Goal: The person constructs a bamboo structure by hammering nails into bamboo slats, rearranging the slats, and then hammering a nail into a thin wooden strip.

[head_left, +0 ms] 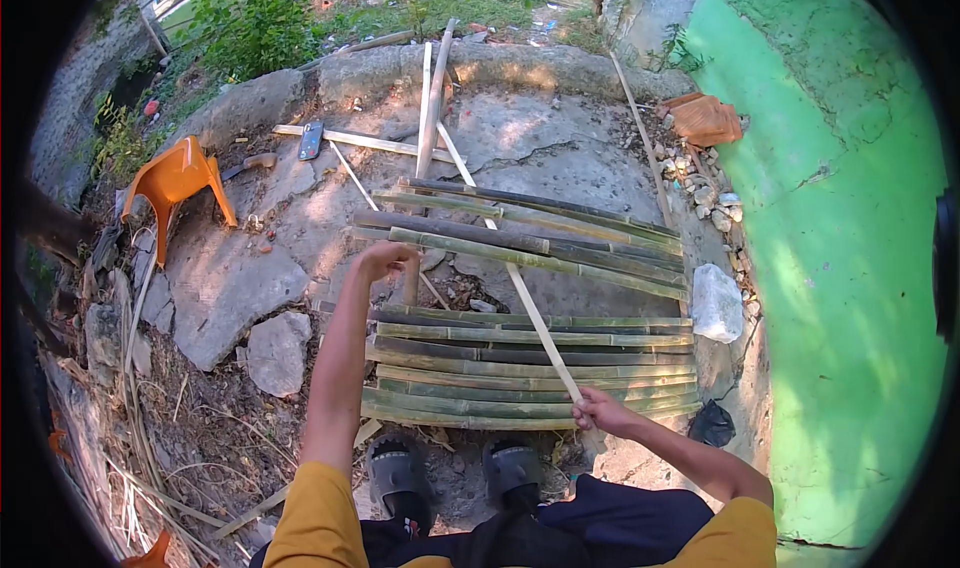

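A long, pale bamboo strip (535, 313) slants across the bamboo lengths, its near end gripped in my right hand (606, 413). My left hand (385, 260) is closed, fingers bent, right beside the left end of a green bamboo length (480, 249); what it grips, if anything, I cannot tell. Under that hand a wooden piece (411, 283) shows. Several split bamboo lengths (530, 368) lie side by side just beyond my feet. Farther off lies a second group of dark and green bamboo lengths (560, 219), with a gap between the two groups.
An orange plastic chair (185, 188) stands at the left, near a knife (250, 165) and a phone (311, 141). Long wooden poles (432, 103) lean over a low stone edge (520, 66). To the right are a white block (717, 303), rubble (710, 198) and a green wall (840, 298).
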The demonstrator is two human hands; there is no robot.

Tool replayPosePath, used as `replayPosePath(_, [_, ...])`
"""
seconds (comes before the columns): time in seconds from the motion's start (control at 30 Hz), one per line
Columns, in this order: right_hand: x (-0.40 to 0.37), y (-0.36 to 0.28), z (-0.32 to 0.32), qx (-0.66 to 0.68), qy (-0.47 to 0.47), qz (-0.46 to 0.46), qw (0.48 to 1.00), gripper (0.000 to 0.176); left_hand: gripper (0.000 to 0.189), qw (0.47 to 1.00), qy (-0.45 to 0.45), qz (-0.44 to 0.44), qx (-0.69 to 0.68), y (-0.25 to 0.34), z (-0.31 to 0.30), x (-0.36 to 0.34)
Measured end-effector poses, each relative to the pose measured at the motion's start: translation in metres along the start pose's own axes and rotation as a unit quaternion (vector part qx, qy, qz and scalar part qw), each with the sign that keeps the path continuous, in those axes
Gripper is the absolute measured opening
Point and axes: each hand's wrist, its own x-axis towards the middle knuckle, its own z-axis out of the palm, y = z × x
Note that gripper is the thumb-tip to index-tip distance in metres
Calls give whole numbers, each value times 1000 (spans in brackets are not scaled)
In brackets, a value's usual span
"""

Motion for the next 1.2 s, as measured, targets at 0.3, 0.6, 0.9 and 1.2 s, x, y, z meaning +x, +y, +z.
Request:
replayPosePath(0.3, [-146,83,-24,-355,366,-26,860,34,106,893,442,82,8,-23,54,-25])
replayPosePath(0.6, [-351,223,-41,-554,536,-13,637,19,101,788,430,312,313,3,121,-88])
replayPosePath(0.9, [-465,44,-54,-484,589,87,641,14,72,772,-38,390,500,21,186,-82])
replayPosePath(1.2, [-508,-186,12,-457,447,155,753,29,84,781,17,405,474,63,209,-122])
